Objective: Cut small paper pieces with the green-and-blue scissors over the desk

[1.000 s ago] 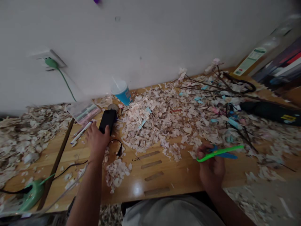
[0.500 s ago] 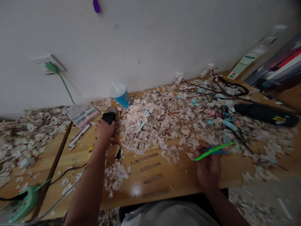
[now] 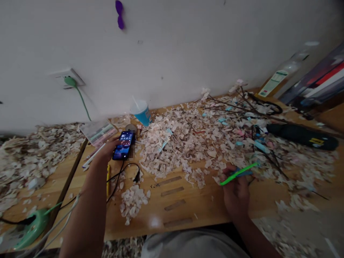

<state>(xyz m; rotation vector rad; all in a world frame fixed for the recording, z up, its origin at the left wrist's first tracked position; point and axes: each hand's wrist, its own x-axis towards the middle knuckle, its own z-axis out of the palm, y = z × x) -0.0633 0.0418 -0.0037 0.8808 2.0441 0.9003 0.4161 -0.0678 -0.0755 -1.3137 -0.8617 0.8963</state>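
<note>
Phone (image 3: 123, 144) is lifted in the left hand (image 3: 106, 152), screen lit and facing up, cable (image 3: 126, 170) hanging from it, just left of the big scrap pile (image 3: 188, 143). Right hand (image 3: 236, 191) grips green scissors (image 3: 238, 173) at the pile's near edge. Cutting looks paused; scraps cover most of the table (image 3: 174, 206), branches (image 3: 242, 104) beyond the pile uncleared.

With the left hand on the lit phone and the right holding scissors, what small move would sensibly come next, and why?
Probably set the phone flat on the bare wood beside the cable. The left hand holds it tilted with its screen lit, while the right hand grips green scissors at the edge of the heap of scraps. Cutting likely needs both hands.
</note>
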